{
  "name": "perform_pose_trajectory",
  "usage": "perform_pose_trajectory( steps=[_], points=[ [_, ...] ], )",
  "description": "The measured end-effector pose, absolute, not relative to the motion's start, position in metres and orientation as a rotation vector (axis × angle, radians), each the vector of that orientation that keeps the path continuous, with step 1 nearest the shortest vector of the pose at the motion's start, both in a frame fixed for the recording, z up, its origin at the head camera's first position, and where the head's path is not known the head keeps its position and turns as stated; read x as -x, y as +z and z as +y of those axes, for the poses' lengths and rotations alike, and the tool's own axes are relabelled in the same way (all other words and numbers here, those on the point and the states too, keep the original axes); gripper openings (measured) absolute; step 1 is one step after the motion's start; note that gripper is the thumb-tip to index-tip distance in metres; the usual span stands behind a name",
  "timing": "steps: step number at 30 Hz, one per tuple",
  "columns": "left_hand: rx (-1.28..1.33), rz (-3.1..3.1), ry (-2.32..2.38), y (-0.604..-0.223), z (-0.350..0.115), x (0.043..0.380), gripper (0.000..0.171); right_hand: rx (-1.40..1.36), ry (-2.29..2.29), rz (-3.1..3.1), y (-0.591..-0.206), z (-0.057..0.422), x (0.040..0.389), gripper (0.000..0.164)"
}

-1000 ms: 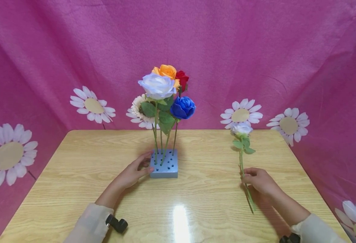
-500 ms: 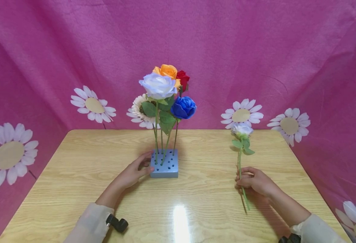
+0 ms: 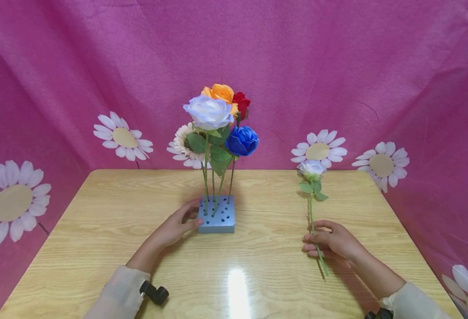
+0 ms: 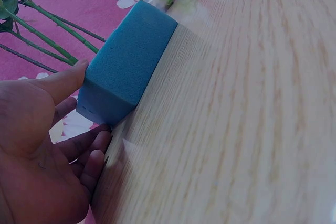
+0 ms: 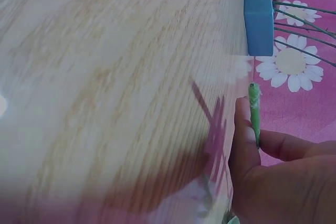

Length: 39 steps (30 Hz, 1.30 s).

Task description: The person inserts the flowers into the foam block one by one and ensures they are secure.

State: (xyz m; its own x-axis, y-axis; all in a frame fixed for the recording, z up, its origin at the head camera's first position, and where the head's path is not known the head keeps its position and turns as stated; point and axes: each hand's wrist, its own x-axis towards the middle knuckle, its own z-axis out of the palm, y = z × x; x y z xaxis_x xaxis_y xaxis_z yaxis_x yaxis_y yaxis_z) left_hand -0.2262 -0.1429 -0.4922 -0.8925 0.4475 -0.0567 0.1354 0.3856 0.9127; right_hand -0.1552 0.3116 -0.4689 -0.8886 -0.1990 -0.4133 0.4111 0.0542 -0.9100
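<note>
A light-blue foam block (image 3: 222, 226) with holes in its top stands on the table. My left hand (image 3: 174, 228) holds its left side, thumb at the front corner and index finger at the back. Upright in the block are a white-lilac rose (image 3: 208, 112), an orange rose (image 3: 221, 93), a red rose (image 3: 242, 104), a blue rose (image 3: 242, 141) and a cream daisy-like flower (image 3: 184, 139). At the right, my right hand (image 3: 339, 241) pinches the green stem of a small white rose (image 3: 313, 168), its bloom toward the back. The cut stem end (image 5: 254, 103) shows in the right wrist view.
The wood-grain table (image 3: 266, 257) ends in front of a magenta cloth (image 3: 298, 66) printed with large white daisies. A black wrist camera (image 3: 154, 293) sits on the left sleeve. A bright light reflection lies near the table's front middle.
My right hand has moved a little to the left with the white rose, which shifts left too. The left hand still holds the block.
</note>
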Motion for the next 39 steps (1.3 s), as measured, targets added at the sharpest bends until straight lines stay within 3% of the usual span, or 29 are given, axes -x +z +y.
perform_pose_trajectory(
  steps=[7,39],
  points=[
    [-0.515,2.353,1.512,-0.492,-0.143,0.226,0.07,-0.207,-1.912,1.925,-0.469,0.307,0.153,0.051],
    [-0.523,2.359,1.508,-0.491,-0.143,0.226,0.07,-0.115,-1.93,1.997,-0.462,0.283,0.14,0.044]
  ],
)
